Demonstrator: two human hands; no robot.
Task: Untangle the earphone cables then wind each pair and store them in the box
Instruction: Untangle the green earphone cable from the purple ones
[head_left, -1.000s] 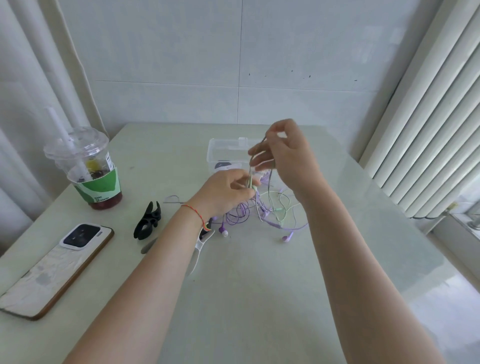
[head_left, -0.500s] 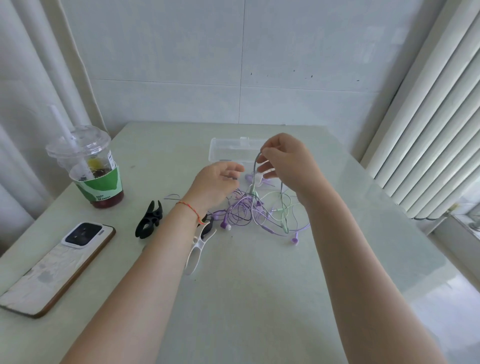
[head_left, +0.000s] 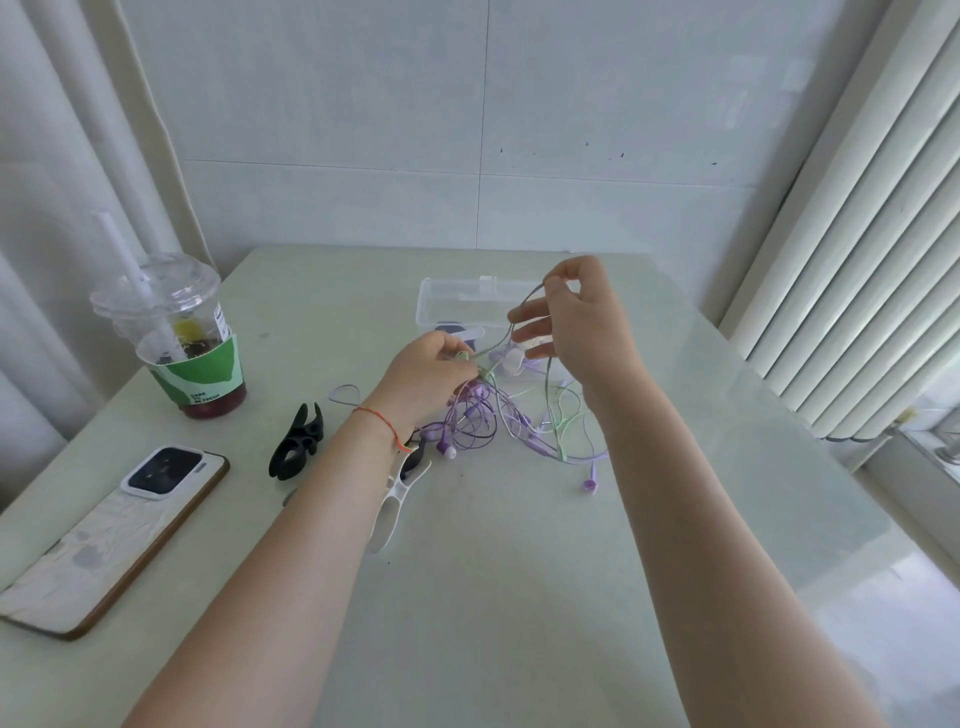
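I was untangling. My left hand (head_left: 426, 369) pinched a green earbud (head_left: 461, 356) at the top of the tangle (head_left: 498, 421), which lay on the tabletop (head_left: 519, 545) just before the box (head_left: 441, 301). My right hand (head_left: 576, 317) pinched a green cable (head_left: 519, 312) and held it raised, its other fingers (head_left: 524, 313) loosely spread. Nothing was wound or boxed yet. Next, I judged, the green loop needed drawing gently free of the purple strands.

Clear plastic box (head_left: 457, 301), glossy table (head_left: 519, 571)
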